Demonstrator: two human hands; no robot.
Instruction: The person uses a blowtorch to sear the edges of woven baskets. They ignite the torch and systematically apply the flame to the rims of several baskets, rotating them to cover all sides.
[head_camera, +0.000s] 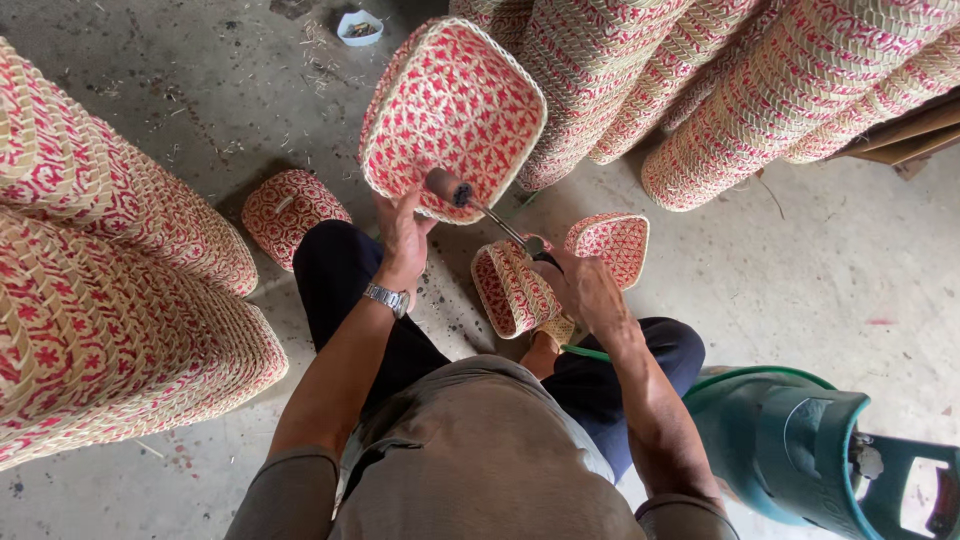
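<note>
My left hand, with a metal watch on its wrist, grips the lower edge of a red-and-cream woven basket and holds it up with its bottom facing me. My right hand is closed on the handle of a gas torch; its thin tube runs up-left and its nozzle sits against the basket's lower rim. A green hose trails from under this hand. Two smaller woven baskets lie by my knees, one under the torch, one to its right.
Tall stacks of the same woven baskets lie on the left and across the top right. Another small basket sits left of my leg. A teal gas cylinder stands at lower right. A small white bowl rests on the concrete floor.
</note>
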